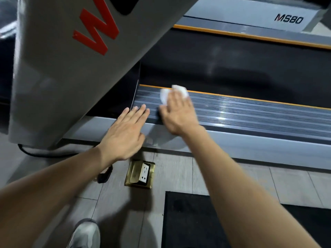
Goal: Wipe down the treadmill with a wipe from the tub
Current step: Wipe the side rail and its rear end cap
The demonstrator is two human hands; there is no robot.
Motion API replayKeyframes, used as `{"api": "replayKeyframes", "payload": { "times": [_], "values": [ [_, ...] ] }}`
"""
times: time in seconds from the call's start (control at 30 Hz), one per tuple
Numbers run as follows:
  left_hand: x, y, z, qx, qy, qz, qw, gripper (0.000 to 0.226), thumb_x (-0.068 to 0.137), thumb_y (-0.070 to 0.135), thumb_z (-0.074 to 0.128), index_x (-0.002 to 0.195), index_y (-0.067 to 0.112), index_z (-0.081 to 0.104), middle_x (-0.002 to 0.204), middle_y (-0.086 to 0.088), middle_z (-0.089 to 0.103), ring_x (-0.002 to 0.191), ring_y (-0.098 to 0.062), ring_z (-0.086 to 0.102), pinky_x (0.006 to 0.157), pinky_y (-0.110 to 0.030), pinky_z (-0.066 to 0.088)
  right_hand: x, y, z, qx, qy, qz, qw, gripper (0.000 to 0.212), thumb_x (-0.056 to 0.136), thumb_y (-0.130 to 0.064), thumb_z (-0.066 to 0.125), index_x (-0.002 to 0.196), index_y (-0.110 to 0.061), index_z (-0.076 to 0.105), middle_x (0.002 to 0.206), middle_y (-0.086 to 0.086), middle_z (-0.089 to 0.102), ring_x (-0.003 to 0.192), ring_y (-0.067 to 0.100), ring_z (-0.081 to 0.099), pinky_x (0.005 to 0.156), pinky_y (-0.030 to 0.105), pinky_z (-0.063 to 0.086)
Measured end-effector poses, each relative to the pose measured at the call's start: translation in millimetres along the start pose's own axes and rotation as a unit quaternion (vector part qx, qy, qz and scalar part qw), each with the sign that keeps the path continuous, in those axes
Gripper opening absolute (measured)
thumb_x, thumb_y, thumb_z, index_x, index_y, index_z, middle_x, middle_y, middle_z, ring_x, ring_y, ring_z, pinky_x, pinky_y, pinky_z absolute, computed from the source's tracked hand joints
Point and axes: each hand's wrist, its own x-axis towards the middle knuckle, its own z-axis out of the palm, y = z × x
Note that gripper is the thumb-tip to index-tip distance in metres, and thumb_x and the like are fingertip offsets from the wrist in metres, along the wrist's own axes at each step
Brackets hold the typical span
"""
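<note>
The treadmill lies across the view, with a ribbed grey side rail (250, 115) edged in orange and a black belt (232, 65) behind it. A white wipe (165, 94) is spread on the near end of the rail. My right hand (179, 115) presses flat on the wipe, fingers straight, with the wipe showing past my fingertips. My left hand (125, 131) hovers flat just left of it, fingertips at the rail's end beside the grey upright (62, 68). No tub is in view.
The grey upright with red lettering fills the upper left. An open brass floor socket (141, 173) sits in the tiled floor below my hands. A black mat (206, 221) lies at the lower right, a black cable (44, 153) at the upright's foot, my shoe (84, 235) at the bottom.
</note>
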Motion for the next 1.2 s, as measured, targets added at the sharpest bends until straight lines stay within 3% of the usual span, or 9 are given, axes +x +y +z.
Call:
{"api": "replayKeyframes", "payload": {
  "times": [0.17,0.3,0.4,0.57,0.67,0.77,0.93,1.07,1.2],
  "values": [
    [-1.8,-8.2,-1.7,-0.018,-0.007,0.018,1.0,0.076,0.094,0.025,0.029,0.163,0.013,0.0,0.17,-0.003,-0.007,0.156,-0.011,-0.008,0.124,-0.027,-0.014,-48.3,-6.6,0.5,-0.039,0.001,-0.095,0.995,0.07,0.103,-0.048,0.009,0.162,-0.012,0.012,0.17,0.007,0.008,0.157,0.02,0.003,0.127,0.04,0.004],
    [-0.5,-0.7,-4.8,-0.009,-0.024,0.001,1.0,0.077,0.1,0.02,0.038,0.162,0.015,-0.008,0.169,-0.001,-0.016,0.156,-0.013,-0.014,0.124,-0.03,-0.014,-82.2,91.0,-15.4,-0.05,0.054,0.107,0.992,0.076,0.099,-0.053,0.005,0.162,-0.011,0.013,0.17,0.007,0.009,0.157,0.02,0.004,0.127,0.042,0.004],
    [-2.1,3.5,-5.0,0.011,-0.017,-0.003,1.0,0.078,0.1,0.021,0.038,0.161,0.013,-0.01,0.169,-0.003,-0.016,0.156,-0.015,-0.014,0.125,-0.033,-0.014,-79.0,84.2,-13.4,-0.042,0.045,0.206,0.977,0.073,0.103,-0.052,0.014,0.162,-0.009,0.007,0.17,0.009,0.003,0.157,0.023,-0.002,0.127,0.044,-0.002],
    [2.3,17.3,-7.4,0.054,-0.009,-0.019,0.998,0.076,0.098,0.026,0.042,0.16,0.001,0.008,0.169,-0.018,0.007,0.157,-0.03,0.01,0.128,-0.042,0.0,-61.6,-12.0,9.8,-0.028,0.01,-0.033,0.999,0.073,0.103,-0.047,0.025,0.162,-0.009,0.005,0.169,0.011,0.001,0.157,0.023,-0.004,0.126,0.045,-0.001],
    [11.8,31.7,-10.9,0.066,0.017,-0.02,0.997,0.071,0.091,0.029,0.034,0.153,-0.007,0.031,0.158,-0.029,0.032,0.147,-0.041,0.033,0.125,-0.05,0.016,-69.3,9.6,3.4,-0.034,0.022,-0.076,0.996,0.072,0.098,-0.041,0.033,0.161,-0.009,0.017,0.168,0.01,0.015,0.156,0.022,0.008,0.127,0.043,0.005],
    [20.0,59.3,-6.0,0.024,0.009,0.028,0.999,0.076,0.09,0.033,0.022,0.159,0.002,0.022,0.166,-0.021,0.019,0.153,-0.036,0.023,0.127,-0.047,0.014,-91.9,94.5,-12.8,-0.039,0.06,0.034,0.997,0.078,0.088,-0.041,0.029,0.159,-0.009,0.025,0.167,0.008,0.021,0.155,0.021,0.014,0.126,0.041,0.009],
    [36.4,110.9,5.9,0.023,-0.026,0.004,0.999,0.069,0.106,0.039,0.024,0.162,0.013,-0.008,0.169,-0.007,-0.015,0.157,-0.025,-0.009,0.127,-0.045,-0.006,-118.0,189.8,-44.9,-0.04,0.027,0.207,0.977,0.089,0.084,-0.053,0.004,0.162,-0.01,0.005,0.17,0.009,0.002,0.157,0.023,-0.002,0.127,0.045,0.0],
    [37.3,116.6,10.1,0.077,-0.051,-0.013,0.996,0.081,0.103,0.041,0.032,0.159,0.009,-0.016,0.167,-0.015,-0.022,0.156,-0.03,-0.015,0.127,-0.043,-0.008,-83.2,102.6,-22.8,-0.015,-0.002,0.034,0.999,0.091,0.084,-0.052,0.024,0.161,-0.008,0.008,0.17,0.01,0.002,0.156,0.026,-0.002,0.126,0.046,0.001],
    [43.7,120.0,-0.1,0.095,-0.114,-0.022,0.989,0.085,0.103,0.042,0.037,0.158,0.01,-0.019,0.166,-0.013,-0.025,0.156,-0.029,-0.017,0.127,-0.042,-0.006,-71.6,73.6,-21.8,-0.083,-0.037,-0.08,0.993,0.078,0.099,-0.026,0.038,0.161,-0.01,-0.008,0.169,0.007,-0.011,0.156,0.021,-0.013,0.126,0.04,-0.008]
  ]
}}
